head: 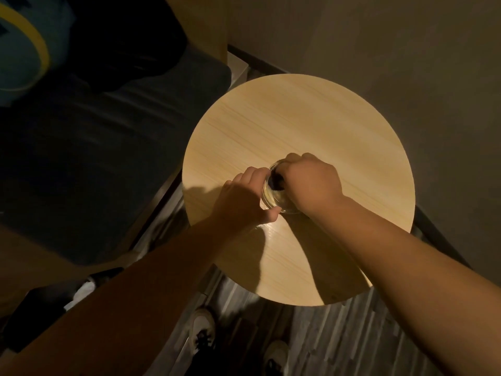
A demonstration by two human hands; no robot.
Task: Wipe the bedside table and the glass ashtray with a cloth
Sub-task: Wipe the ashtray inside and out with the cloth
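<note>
While the left hand (245, 198) grips the glass ashtray (273, 198) near the bedside table (298, 118) centre, right hand (311, 183) fingers press a dark cloth (275, 181) inside it.

Table (298, 126): set against the wall (406, 50) at its far and right edges, with a bed (95, 158) along its left edge. Glass ashtray (273, 200): placed on the table, nearer the near edge than the far. Left hand (244, 199): held at the ashtray's left side. Right hand (311, 183): held over its right side, with a cloth (275, 183) pressed inside. Shoes (202, 329): seen on the floor (339, 335), before the table's near edge.
</note>
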